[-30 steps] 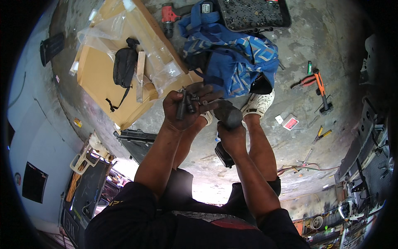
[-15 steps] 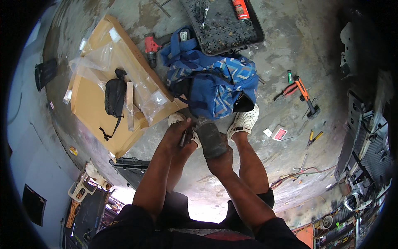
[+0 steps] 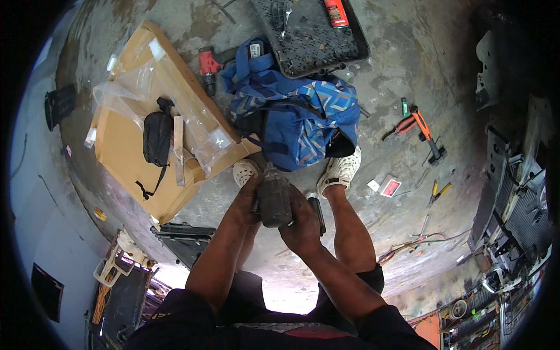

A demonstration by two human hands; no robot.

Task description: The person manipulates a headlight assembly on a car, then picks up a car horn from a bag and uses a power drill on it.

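Note:
Between my bare feet in pale clogs, my left hand [image 3: 247, 201] and my right hand [image 3: 301, 220] hold a dark, grimy, blocky object [image 3: 273, 201] from either side. It has a rounded body and narrows to a small tip at its far end; its exact kind I cannot make out. A black bar-like piece [image 3: 317, 214] with a pale end shows beside my right fingers, and whether it belongs to the same object is unclear. Just beyond my hands lies a blue patterned bag [image 3: 309, 125], partly unzipped.
Flattened cardboard [image 3: 125, 149] at left bears plastic wrap and a black pouch [image 3: 157, 138]. A red-black cordless drill [image 3: 208, 67] lies near a black tray [image 3: 315, 49] with a spray can [image 3: 336, 14]. To the right are pliers [image 3: 402, 125], an orange-handled hammer [image 3: 429, 137] and a small box [image 3: 389, 186].
The grimy object has shifted left and turned in my hands, its narrow tip now pointing away from me. My left hand has closed in on its side; the black bar-like piece now shows by my right hand.

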